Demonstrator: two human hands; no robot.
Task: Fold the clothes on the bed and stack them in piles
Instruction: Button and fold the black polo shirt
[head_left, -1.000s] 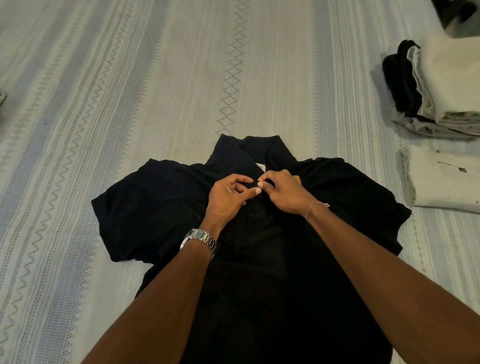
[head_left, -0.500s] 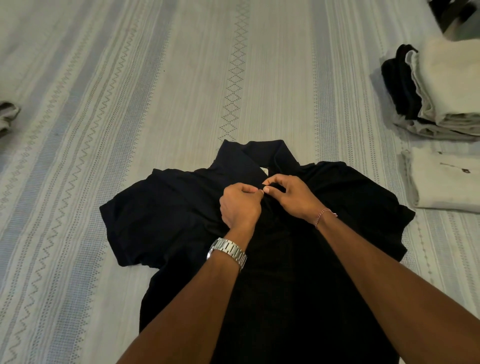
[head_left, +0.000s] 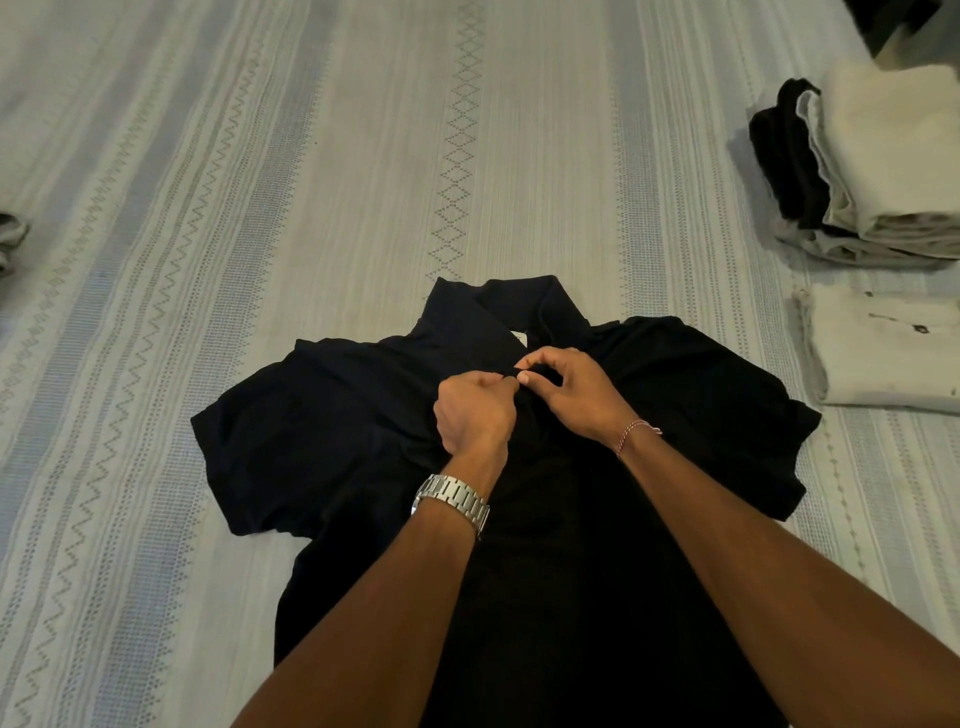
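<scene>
**Hands at the collar, shirt not yet folded**

The bed (head_left: 363, 156), under a pale woven cover with zigzag and diamond stripes, carries a black collared shirt (head_left: 337, 415) spread front-up near its near edge, collar pointing toward the far edge, both short sleeves splayed out. Along the right edge sit 2 finished lots: a stack of folded clothes (head_left: 883, 171) and, nearer, a folded white garment (head_left: 883, 353) lying alone. A scrap of grey cloth (head_left: 10, 239) shows at the left edge.

The left hand (head_left: 475, 410), with a metal watch (head_left: 452, 501) on its wrist, and the right hand (head_left: 571, 389), with a thin bracelet (head_left: 639, 434), meet just below the collar. Both have fingers curled and pinching the shirt's placket; it looks like a button is being worked, though the button itself is too dark to see.

Risks, as I judge them: the black-on-black fabric hides the buttonhole, so the pinch may slip; tugging at the neck could bunch the chest and skew the sleeves, spoiling a square fold.

Compared with 1 second ago, the left hand has rolled so its knuckles face up, and the grey cloth has come into view at the left edge.
</scene>
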